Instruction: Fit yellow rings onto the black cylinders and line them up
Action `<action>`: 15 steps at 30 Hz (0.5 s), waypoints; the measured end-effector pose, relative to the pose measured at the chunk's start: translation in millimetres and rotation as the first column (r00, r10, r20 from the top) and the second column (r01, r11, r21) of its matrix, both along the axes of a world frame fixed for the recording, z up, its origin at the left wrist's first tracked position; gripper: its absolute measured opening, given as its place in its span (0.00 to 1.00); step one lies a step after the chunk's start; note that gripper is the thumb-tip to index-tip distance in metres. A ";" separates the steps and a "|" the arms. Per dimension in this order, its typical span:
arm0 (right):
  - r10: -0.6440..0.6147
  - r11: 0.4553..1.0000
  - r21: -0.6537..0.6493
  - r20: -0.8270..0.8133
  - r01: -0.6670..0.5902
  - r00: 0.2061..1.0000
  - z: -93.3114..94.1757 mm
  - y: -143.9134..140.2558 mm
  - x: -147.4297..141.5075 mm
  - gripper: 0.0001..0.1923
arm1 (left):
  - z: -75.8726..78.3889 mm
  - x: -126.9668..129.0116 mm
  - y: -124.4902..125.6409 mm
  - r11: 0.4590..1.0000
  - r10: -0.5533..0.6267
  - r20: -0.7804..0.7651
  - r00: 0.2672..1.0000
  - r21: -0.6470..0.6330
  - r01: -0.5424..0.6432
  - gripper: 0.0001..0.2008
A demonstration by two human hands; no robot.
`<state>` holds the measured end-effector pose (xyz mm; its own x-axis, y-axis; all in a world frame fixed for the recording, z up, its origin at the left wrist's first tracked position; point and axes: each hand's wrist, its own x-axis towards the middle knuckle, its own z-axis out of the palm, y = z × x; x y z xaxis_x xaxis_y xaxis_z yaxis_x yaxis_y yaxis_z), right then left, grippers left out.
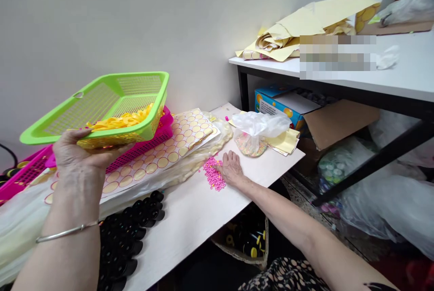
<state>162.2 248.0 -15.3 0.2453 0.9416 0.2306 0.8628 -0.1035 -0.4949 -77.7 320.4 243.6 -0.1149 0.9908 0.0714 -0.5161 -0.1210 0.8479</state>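
My left hand (83,153) grips the near edge of a green mesh basket (101,103) and holds it tilted above the board. Yellow pieces (124,121) have gathered in its lower right corner. My right hand (232,169) lies flat on the white board (203,209), fingers touching a small heap of pink beads (213,175). Just beyond that hand lies a clear plastic bag (256,130) with pale mixed beads inside.
Sticker sheets with round yellow dots (162,155) lie under a pink mesh basket (142,148). Black caps (129,236) are stacked at the board's near left. A white shelf table (389,73) with yellow paper stands to the right, boxes and bags beneath it.
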 end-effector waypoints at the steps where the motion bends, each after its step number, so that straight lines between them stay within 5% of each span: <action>1: 0.012 1.000 -0.010 -0.005 -0.012 1.000 0.1 6.0 -6.2 0.31 | -0.7 -1.4 -0.4 0.999 -0.033 -0.023 0.999 -0.002 0.033 0.22; 8: 0.096 0.995 -0.012 -0.036 -0.097 0.995 -0.3 23.8 -37.2 0.31 | 0.2 4.5 -14.7 0.994 -0.100 -0.090 0.991 0.023 0.103 0.26; 15: 0.065 0.995 0.093 -0.240 -0.044 0.969 28.6 20.8 -9.3 0.21 | 0.7 29.6 -33.3 0.991 -0.120 0.038 0.992 0.060 0.118 0.25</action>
<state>152.8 268.8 13.3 0.2530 0.9342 0.2515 0.7191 -0.0077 -0.6949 -48.1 287.0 244.4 -0.0006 0.9920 0.1261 -0.5645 -0.1044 0.8188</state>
